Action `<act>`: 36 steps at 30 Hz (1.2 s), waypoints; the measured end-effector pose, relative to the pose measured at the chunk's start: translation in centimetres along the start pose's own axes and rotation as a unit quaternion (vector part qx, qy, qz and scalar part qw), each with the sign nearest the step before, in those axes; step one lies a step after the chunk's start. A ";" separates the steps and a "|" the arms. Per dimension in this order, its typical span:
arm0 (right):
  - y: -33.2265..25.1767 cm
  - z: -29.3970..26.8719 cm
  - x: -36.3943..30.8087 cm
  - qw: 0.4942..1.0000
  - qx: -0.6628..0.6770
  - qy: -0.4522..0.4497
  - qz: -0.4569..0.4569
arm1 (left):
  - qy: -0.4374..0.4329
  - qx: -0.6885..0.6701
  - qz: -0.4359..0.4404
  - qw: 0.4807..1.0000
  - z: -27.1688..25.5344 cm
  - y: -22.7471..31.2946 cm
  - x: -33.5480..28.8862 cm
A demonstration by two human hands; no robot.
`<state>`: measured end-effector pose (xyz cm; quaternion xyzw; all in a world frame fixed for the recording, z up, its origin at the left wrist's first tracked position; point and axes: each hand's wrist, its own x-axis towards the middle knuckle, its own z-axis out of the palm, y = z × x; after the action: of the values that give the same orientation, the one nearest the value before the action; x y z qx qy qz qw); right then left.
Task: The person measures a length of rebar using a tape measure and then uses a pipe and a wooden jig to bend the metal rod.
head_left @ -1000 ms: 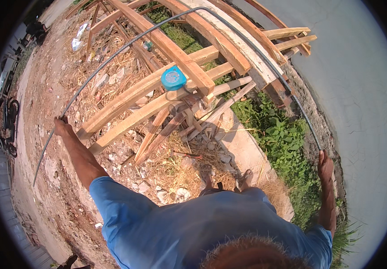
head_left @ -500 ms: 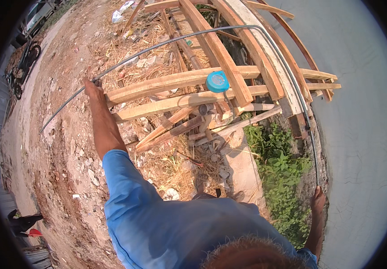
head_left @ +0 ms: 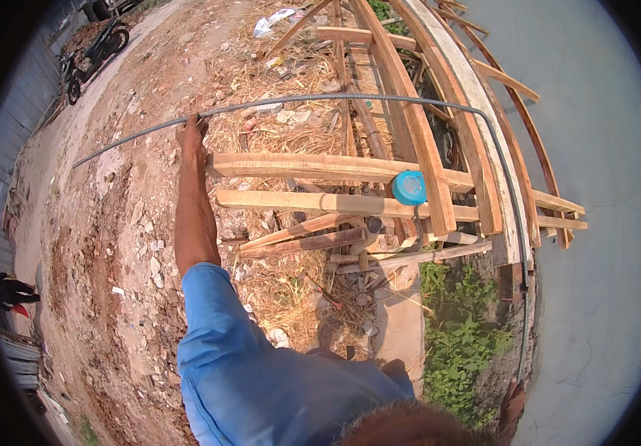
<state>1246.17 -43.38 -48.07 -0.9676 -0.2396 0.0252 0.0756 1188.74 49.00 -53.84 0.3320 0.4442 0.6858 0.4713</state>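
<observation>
A long grey steel reinforcing bar (head_left: 320, 97), bent at a rounded corner on the right, spans the wooden frame. Closed around its left stretch, with a free end poking out beyond, is my left hand (head_left: 192, 132). At low right, beside the wall, my right hand (head_left: 512, 405) grips the bar's near end; its fingers are partly hidden. The bar's bent leg runs along a pale board (head_left: 511, 201). A round-cornered blue tape measure (head_left: 409, 187) rests on the wooden beams (head_left: 313, 166), touched by neither hand.
A smooth grey wall (head_left: 603, 223) borders the right side. Green plants (head_left: 465, 327) grow beside a concrete strip (head_left: 401, 312). Straw, loose sticks and rubble (head_left: 142, 215) cover the ground. A motorcycle (head_left: 94, 56) stands at far left by a corrugated metal fence (head_left: 8, 141).
The view has shifted, with the timber now lower and farther right in it. My left hand and the bar's left end have swung farther away from me. Both hands keep hold.
</observation>
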 end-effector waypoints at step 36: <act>-29.6 10.5 11.8 0.960 0.211 0.153 -0.099 | 0.255 0.126 0.087 0.955 -1.1 -2.6 -1.7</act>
<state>1242.07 -10.63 -53.89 -0.8934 -0.3089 -0.0803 0.3162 1189.25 47.45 -56.75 0.2402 0.6014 0.7248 0.2353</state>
